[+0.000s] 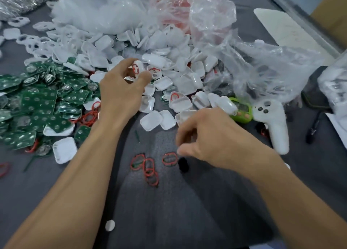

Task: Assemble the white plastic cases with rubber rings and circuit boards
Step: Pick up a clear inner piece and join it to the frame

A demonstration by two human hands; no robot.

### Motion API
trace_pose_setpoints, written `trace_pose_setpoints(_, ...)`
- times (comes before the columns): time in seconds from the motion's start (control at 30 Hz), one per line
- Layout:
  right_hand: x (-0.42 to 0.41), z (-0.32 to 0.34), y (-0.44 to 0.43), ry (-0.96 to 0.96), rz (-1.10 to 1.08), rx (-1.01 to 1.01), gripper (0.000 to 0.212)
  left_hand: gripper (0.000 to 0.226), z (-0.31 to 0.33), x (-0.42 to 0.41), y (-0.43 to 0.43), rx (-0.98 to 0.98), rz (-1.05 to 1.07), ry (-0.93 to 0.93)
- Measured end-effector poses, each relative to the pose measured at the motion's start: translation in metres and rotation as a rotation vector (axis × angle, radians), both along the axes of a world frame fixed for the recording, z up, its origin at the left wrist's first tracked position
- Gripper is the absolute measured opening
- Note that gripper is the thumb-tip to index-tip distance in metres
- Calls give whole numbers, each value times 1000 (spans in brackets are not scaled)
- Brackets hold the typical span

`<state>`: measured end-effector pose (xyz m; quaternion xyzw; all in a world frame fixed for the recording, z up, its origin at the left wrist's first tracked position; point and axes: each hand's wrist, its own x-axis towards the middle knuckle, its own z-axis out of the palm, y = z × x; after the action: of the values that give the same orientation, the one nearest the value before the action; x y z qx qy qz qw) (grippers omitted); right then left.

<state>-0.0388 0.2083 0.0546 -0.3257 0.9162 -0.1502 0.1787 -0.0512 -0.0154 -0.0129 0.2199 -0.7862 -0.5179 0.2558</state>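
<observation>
My left hand (122, 87) reaches into the pile of white plastic cases (165, 64) and pinches one white case with a red rubber ring (136, 68) between thumb and fingers. My right hand (212, 138) hovers low over the grey table (187, 211), fingers loosely curled, blurred, with nothing seen in it. Several loose red rubber rings (148, 166) lie just left of and below that hand. Green circuit boards (39, 102) are heaped at the left.
Crumpled clear plastic bags (216, 23) rise behind the cases. A white handheld controller (276, 122) and a green gadget (241, 113) lie at the right, by black cables (313, 128). A white round piece (110, 225) sits near my left forearm.
</observation>
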Motion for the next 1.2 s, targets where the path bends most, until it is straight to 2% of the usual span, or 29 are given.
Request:
trace_pose_setpoints(0.1, 18, -6, 3, -63, 62, 129, 30, 40, 2, 0, 2, 6, -10, 5)
trace_pose_setpoints(0.23, 13, -19, -3, 42, -3, 27, 19, 20, 5, 5, 9, 44, -59, 24)
trace_pose_setpoints(0.3, -2, -21, -4, 78, -109, -166, 16, 23, 6, 8, 13, 92, -95, 21)
trace_pose_setpoints(0.33, -11, -20, -5, 28, -185, -319, 16, 25, 9, 7, 15, 149, -127, 25)
trace_pose_setpoints(0.43, -40, -18, -18, -210, -389, -751, 16, 26, 19, 7, 17, 569, -338, 38)
trace_pose_setpoints(0.47, -50, -17, -24, -251, -408, -848, 18, 29, 22, 7, 16, 715, -436, 22)
trace_pose_setpoints(0.53, -62, -15, -37, -340, -379, -1026, 27, 35, 21, 10, 13, 879, -605, -1)
trace_pose_setpoints(0.67, -76, -19, -46, -694, -296, -1302, 41, 40, 18, 13, 4, 974, -709, -7)
trace_pose_setpoints(0.8, -77, -30, -41, -939, -272, -1417, 35, 41, 20, 11, -2, 960, -757, -21)
trace_pose_setpoints(0.9, -76, -32, -37, -1086, -230, -1457, 36, 81, 22, 11, -4, 1022, -746, -2)
trace_pose_setpoints(0.93, -76, -31, -36, -1125, -214, -1457, 38, 87, 23, 10, -4, 1029, -740, 1)
trace_pose_setpoints(1.0, -76, -31, -36, -1131, -196, -1447, 44, 82, 24, 10, -2, 1028, -740, 0)
trace_pose_setpoints(1.13, -75, -29, -39, -978, -217, -1438, 49, 64, 26, 9, 1, 970, -746, -35)
trace_pose_setpoints(1.2, -76, -29, -40, -993, -270, -1449, 54, 57, 25, 8, 2, 945, -724, -51)
